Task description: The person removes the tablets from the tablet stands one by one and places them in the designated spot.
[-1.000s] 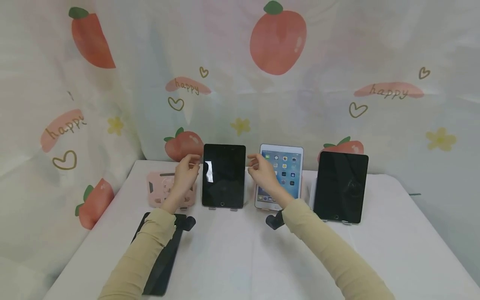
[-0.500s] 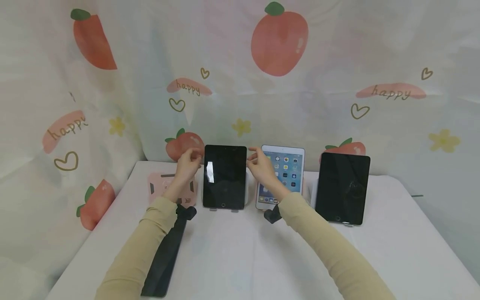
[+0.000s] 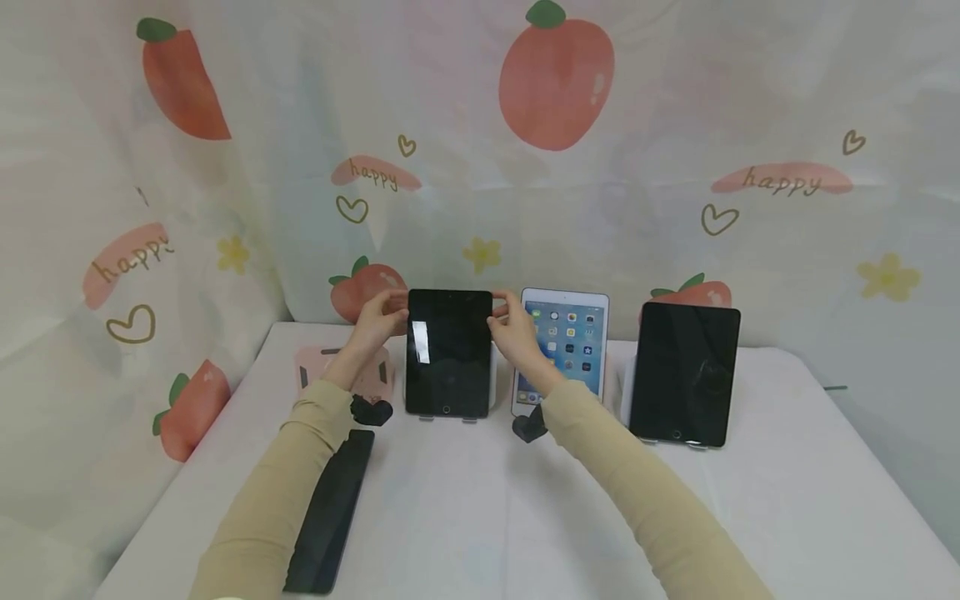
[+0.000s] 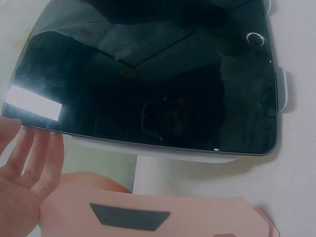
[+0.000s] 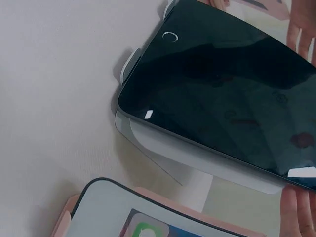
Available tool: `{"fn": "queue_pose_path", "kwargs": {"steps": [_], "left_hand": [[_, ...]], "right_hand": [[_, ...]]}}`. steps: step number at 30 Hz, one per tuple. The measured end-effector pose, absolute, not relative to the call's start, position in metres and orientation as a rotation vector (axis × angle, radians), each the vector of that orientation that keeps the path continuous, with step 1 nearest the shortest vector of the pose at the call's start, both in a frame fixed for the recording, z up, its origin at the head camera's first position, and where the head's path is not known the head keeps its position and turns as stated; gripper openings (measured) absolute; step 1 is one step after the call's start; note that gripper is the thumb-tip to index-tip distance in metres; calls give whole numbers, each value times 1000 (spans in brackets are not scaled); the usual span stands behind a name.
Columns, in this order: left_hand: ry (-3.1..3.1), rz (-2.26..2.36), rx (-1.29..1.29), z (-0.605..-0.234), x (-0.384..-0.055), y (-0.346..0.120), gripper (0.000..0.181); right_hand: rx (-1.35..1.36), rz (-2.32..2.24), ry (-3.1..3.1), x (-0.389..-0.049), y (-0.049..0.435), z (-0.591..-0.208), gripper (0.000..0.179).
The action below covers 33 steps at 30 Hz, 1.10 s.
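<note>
A black tablet (image 3: pixel 448 367) with a dark screen leans upright on a white stand (image 5: pixel 168 143), whose small lips catch its bottom edge. My left hand (image 3: pixel 372 327) grips the upper left edge, thumb at the front rim and fingers reaching behind, as the left wrist view shows. On the opposite edge my right hand (image 3: pixel 517 330) holds the tablet at about the same height; its fingertips (image 5: pixel 290 207) are partly cut off in the right wrist view. Left of this tablet stands a pink tablet stand (image 3: pixel 306 365), partly behind my left forearm.
To the right, a white tablet (image 3: pixel 592 367) with a lit home screen leans on a pink stand. Farther right, another black tablet (image 3: pixel 684 375) stands propped. A dark tablet (image 3: pixel 330 517) lies flat under my left sleeve. Behind the white table (image 3: pixel 480 517) hangs a fruit-print curtain (image 3: pixel 645 100).
Both hands have moved inward from beside the tablet onto its upper side edges and now grip it. The tablet stays in place on its stand.
</note>
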<state>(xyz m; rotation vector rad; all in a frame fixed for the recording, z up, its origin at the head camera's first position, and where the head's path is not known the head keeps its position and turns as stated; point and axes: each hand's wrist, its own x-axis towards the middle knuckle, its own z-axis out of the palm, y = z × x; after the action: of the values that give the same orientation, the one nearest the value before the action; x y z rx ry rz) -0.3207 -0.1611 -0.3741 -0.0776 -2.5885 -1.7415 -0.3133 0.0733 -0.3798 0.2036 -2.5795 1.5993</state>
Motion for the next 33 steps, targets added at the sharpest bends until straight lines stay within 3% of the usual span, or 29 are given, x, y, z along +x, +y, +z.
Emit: {"fn": "queue_pose_path", "kwargs": {"steps": [33], "left_hand": [[-2507, -1773, -81, -374, -316, -155, 37]], "right_hand": [[120, 1655, -2524, -310, 71, -375, 47]]}}
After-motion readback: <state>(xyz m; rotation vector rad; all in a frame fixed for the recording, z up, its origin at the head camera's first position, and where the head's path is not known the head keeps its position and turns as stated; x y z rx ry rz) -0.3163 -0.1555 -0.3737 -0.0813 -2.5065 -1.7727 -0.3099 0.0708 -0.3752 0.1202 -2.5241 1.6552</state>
